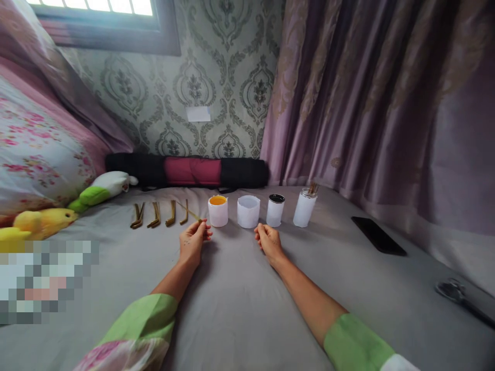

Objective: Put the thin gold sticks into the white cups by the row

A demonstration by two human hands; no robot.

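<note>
Olive-brown thin stalk [190, 214] — pinched in the left hand [193, 243], slanting up and leftward, just left of a round white cup with an orange interior [218, 215]. Right hand [270, 243]: fingers curled in, near a wide white cup [248, 214]; cannot tell whether it grips anything. Bent olive-brown stalks [170, 214] lie farther left — on a grey cloth sheet [235, 309].

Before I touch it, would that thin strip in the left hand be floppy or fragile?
Probably light, since the strip looks very thin. Likely fairly stiff: it sticks out nearly straight from the left hand. It may crease under pressure, though, as the similar-looking pieces lying nearby are sharply bent.
</note>
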